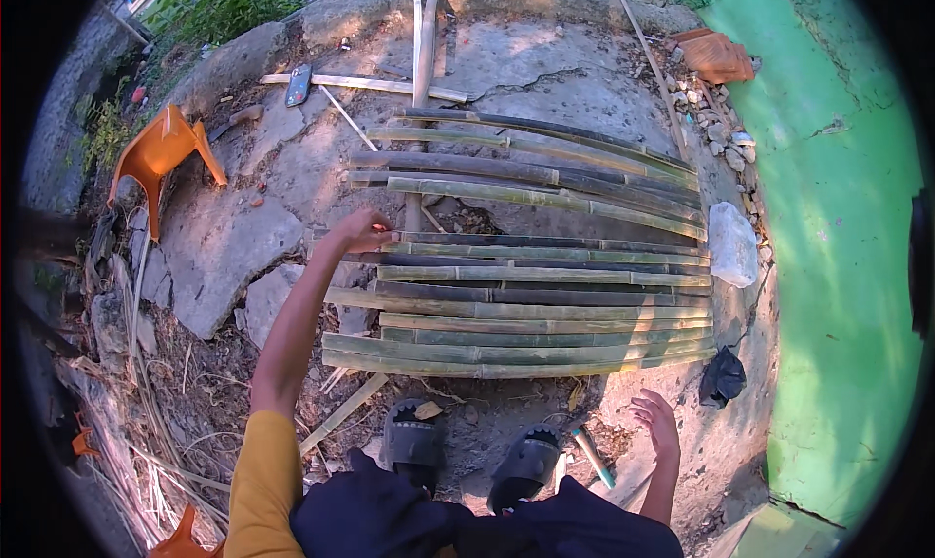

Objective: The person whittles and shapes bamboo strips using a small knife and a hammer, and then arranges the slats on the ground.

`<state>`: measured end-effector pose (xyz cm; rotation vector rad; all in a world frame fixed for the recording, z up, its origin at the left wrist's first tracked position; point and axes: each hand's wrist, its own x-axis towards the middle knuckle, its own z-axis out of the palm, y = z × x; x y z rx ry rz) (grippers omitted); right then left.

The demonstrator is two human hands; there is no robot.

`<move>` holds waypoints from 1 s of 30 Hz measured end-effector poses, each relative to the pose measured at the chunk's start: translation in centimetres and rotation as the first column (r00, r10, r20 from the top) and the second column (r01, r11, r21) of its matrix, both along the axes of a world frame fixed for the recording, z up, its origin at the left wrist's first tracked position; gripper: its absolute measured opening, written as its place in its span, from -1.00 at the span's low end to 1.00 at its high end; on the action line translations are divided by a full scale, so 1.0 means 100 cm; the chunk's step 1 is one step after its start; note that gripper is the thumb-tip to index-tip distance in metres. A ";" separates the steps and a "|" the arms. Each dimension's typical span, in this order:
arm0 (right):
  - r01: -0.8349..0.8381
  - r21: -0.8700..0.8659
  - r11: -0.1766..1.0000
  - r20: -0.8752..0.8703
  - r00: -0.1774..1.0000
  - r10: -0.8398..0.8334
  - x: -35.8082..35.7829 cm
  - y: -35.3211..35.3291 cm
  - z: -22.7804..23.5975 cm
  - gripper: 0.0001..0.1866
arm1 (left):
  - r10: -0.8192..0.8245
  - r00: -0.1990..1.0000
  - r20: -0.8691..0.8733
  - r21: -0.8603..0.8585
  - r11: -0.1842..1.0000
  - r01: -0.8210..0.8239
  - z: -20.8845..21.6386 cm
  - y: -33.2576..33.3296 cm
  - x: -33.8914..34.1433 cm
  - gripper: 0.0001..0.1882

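Note:
Split bamboo slats [545, 310], green and brown, lie side by side in front of me, in a far group and a near group with a gap between. At the left end of the near group's farthest bamboo slat [506, 241], my left hand [365, 232] has its fingers closed on the tip. My right hand [657, 424] hovers below the slats' right end, fingers apart, holding nothing. Close to it on the ground lies a short bamboo piece [593, 458] with a greenish end. A black plastic bag [723, 378] sits by the nearest slats' right ends.
An orange plastic chair [166, 159] lies tipped at the left. A phone [298, 86] rests on a wooden strip [375, 84]. Beside the slats' right ends is a whitish block-like bundle [732, 244]. Rubble [716, 130] borders the green floor [838, 295]. My sandals [414, 433] stand nearby.

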<state>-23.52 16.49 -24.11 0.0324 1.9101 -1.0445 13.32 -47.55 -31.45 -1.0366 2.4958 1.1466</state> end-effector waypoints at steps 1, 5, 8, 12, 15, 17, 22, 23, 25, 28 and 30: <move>-0.008 -0.002 1.000 0.007 1.000 0.008 0.001 -0.001 -0.002 -0.65 | 0.007 1.000 0.025 0.030 1.000 -0.007 0.000 0.000 0.000 -0.55; -0.029 0.007 1.000 0.001 1.000 0.029 -0.001 0.004 -0.004 -0.65 | -0.008 1.000 0.024 -0.069 0.998 0.010 0.008 0.013 -0.009 -0.61; -0.041 0.018 0.999 -0.003 0.999 0.041 0.001 0.007 -0.004 -0.62 | -0.091 0.949 -0.302 -0.588 0.801 -0.110 0.028 0.042 -0.014 -0.59; -0.048 0.029 0.998 -0.019 0.999 0.049 0.004 0.009 -0.003 -0.61 | 0.150 0.973 -0.174 -0.367 0.907 -0.206 0.050 0.092 -0.005 -0.52; -0.055 0.030 0.998 -0.020 0.998 0.056 0.008 0.007 -0.003 -0.61 | 0.089 0.979 -0.182 -0.487 0.857 -0.168 0.038 0.115 0.009 -0.46; -0.060 0.029 0.998 -0.017 0.998 0.060 0.010 0.002 -0.005 -0.62 | 0.122 0.972 -0.202 -0.448 0.871 -0.203 0.023 0.110 0.019 -0.40; -0.094 0.006 0.996 -0.034 0.995 0.094 0.013 0.002 -0.005 -0.63 | 0.018 0.983 -0.183 -0.542 0.833 -0.117 0.035 0.098 0.014 -0.42; -0.094 0.003 0.996 -0.035 0.995 0.094 0.015 0.001 -0.004 -0.63 | -0.012 0.992 -0.128 -0.538 0.841 -0.060 0.043 0.099 0.015 -0.45; -0.093 -0.012 0.996 -0.021 0.995 0.093 0.016 0.000 -0.004 -0.64 | -0.072 0.992 -0.105 -0.474 0.880 0.014 0.039 0.094 0.017 -0.42; -0.104 -0.027 0.994 -0.025 0.994 0.103 0.019 0.000 -0.006 -0.65 | -0.149 0.983 -0.111 -0.394 0.914 0.095 0.032 0.083 0.020 -0.34; -0.101 -0.025 0.995 -0.019 0.995 0.101 0.020 0.003 -0.007 -0.64 | -0.164 0.976 -0.143 -0.381 0.919 0.099 0.031 0.084 0.017 -0.29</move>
